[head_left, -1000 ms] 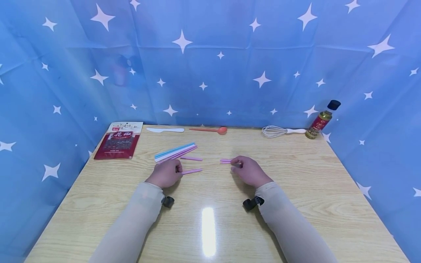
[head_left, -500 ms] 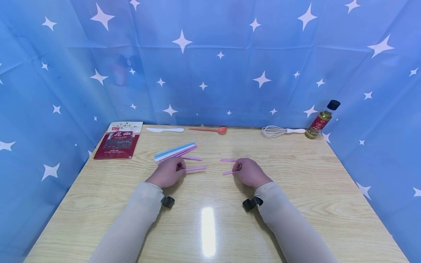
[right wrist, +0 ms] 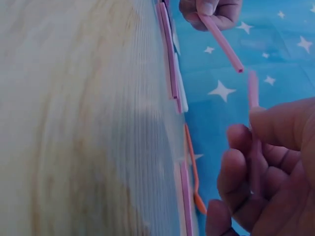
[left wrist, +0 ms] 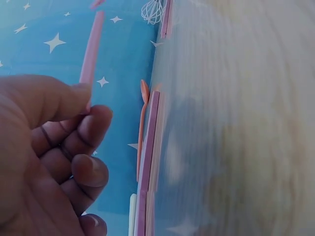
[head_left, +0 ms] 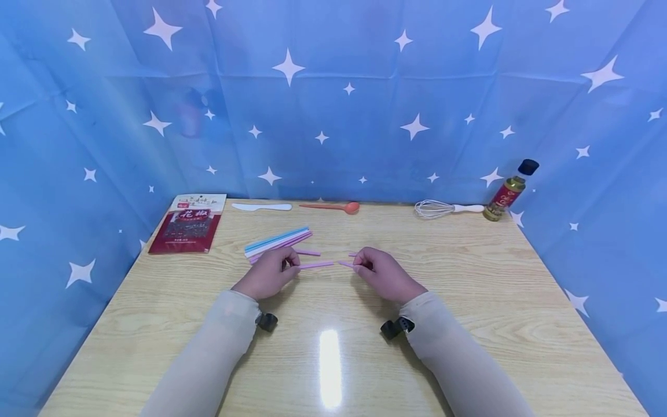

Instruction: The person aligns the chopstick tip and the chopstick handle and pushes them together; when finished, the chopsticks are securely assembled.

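Observation:
My left hand (head_left: 267, 272) pinches a pink drinking straw (head_left: 318, 265) between thumb and forefinger, pointing right above the table; its hollow end shows in the right wrist view. Facing it, my right hand (head_left: 384, 273) pinches a second pink straw (right wrist: 253, 91), whose tip (head_left: 344, 263) points left. A small gap separates the two straw ends. Behind my left hand another pink straw (head_left: 308, 253) lies on the table, and one more (head_left: 351, 254) is mostly hidden by my right hand. A bundle of blue, white and purple straws (head_left: 278, 240) lies just beyond the left hand.
Along the table's back edge lie a white plastic knife (head_left: 261, 206), a red spoon (head_left: 350, 207) and a whisk (head_left: 438, 209). An oil bottle (head_left: 505, 194) stands at the back right; a red spice packet (head_left: 187, 226) lies at the back left. A starry blue curtain (head_left: 333, 104) surrounds the table.
My right hand has lifted a pink straw off the table and moved left with it. My left hand has shifted slightly right with its straw, so the two ends are now close together.

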The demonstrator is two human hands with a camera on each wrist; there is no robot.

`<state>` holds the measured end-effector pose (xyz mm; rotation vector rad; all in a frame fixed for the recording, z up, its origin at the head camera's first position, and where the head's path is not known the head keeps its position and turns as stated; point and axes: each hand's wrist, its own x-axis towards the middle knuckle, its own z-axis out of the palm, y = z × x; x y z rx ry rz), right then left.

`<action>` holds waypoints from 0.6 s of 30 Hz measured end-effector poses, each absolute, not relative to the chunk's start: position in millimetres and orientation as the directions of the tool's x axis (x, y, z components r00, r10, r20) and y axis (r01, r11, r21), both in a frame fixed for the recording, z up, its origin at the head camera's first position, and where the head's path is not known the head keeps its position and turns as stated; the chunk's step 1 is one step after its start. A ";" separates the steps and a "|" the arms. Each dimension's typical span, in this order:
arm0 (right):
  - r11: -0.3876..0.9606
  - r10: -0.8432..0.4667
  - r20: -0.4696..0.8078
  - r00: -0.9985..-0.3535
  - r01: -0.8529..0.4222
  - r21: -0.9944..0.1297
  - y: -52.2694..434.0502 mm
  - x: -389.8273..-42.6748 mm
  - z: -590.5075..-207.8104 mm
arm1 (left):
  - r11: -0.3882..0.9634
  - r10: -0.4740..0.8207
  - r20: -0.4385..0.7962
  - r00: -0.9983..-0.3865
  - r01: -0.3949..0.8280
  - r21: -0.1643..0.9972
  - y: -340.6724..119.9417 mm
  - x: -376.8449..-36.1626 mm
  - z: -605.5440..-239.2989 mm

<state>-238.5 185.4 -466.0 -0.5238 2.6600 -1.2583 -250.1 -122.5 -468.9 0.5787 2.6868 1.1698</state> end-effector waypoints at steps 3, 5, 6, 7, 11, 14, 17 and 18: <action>0.560 -0.374 0.028 -0.927 -0.250 -0.790 183.4 -236.6 -465.9 | 0.608 0.411 0.020 -0.911 0.291 0.739 -122.6 -248.4 -468.1; 0.556 -0.369 0.030 -0.929 -0.247 -0.794 183.0 -236.3 -465.8 | 0.603 0.411 0.020 -0.911 0.288 0.743 -122.8 -247.7 -467.7; 0.555 -0.367 0.030 -0.930 -0.245 -0.795 183.0 -236.3 -465.8 | 0.602 0.412 0.019 -0.911 0.287 0.745 -123.0 -247.6 -467.6; 0.554 -0.366 0.031 -0.930 -0.245 -0.795 182.9 -236.3 -465.7 | 0.601 0.411 0.017 -0.911 0.285 0.747 -123.0 -247.4 -467.3; 0.554 -0.366 0.047 -0.929 -0.258 -0.791 183.3 -236.7 -465.3 | 0.591 0.418 0.022 -0.908 0.290 0.753 -123.4 -247.7 -467.4; 0.544 -0.365 0.058 -0.929 -0.263 -0.797 183.7 -236.7 -464.8 | 0.580 0.426 0.024 -0.905 0.293 0.760 -124.4 -248.4 -468.6; 0.528 -0.365 0.060 -0.929 -0.260 -0.808 183.9 -236.6 -464.1 | 0.573 0.425 0.013 -0.905 0.280 0.770 -125.8 -249.2 -470.2; 0.521 -0.365 0.061 -0.929 -0.258 -0.814 183.8 -236.5 -463.9 | 0.571 0.423 0.008 -0.906 0.273 0.774 -126.3 -249.5 -470.6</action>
